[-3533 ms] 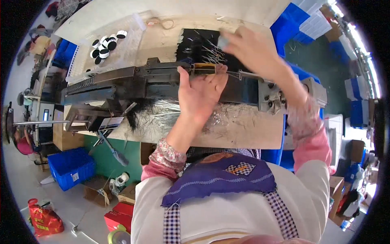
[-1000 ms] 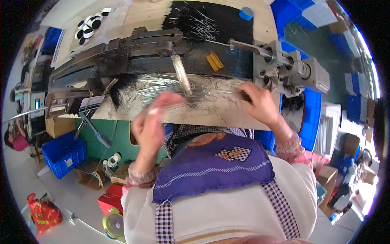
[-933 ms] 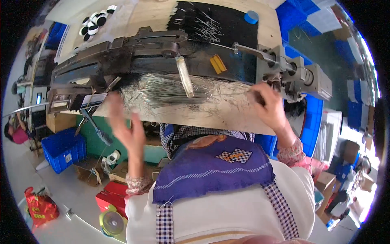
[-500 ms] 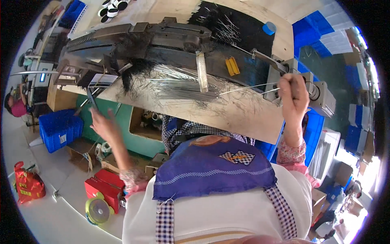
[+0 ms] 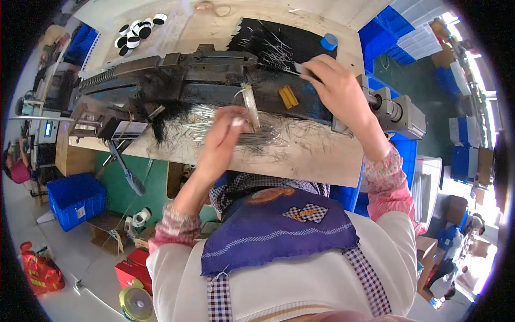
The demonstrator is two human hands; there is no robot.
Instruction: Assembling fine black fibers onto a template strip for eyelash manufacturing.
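Reference landmark: the dark metal machine bed (image 5: 166, 80) on the counter (image 5: 322, 155). The bristled wire (image 5: 279, 67) lies along the bed's far edge, toward its right end. My right hand (image 5: 302, 70) is there, fingertips drawn together at the wire's right end; whether they actually grip it I cannot tell. My left hand (image 5: 228, 126) is blurred at the bed's near side, fingers curled beside the silver lever bar (image 5: 250, 107); contact is not confirmed.

Risks, in my judgement: a poorly seated wire end could slip or bend if the motor unit (image 5: 409, 115) at the bed's right end turned; fingers that close could be caught. Loose bristle hairs (image 5: 158, 126) at the near side could foul moving parts. The yellow block (image 5: 288, 97), lying unsecured on the bed, could be knocked off by a sleeve.
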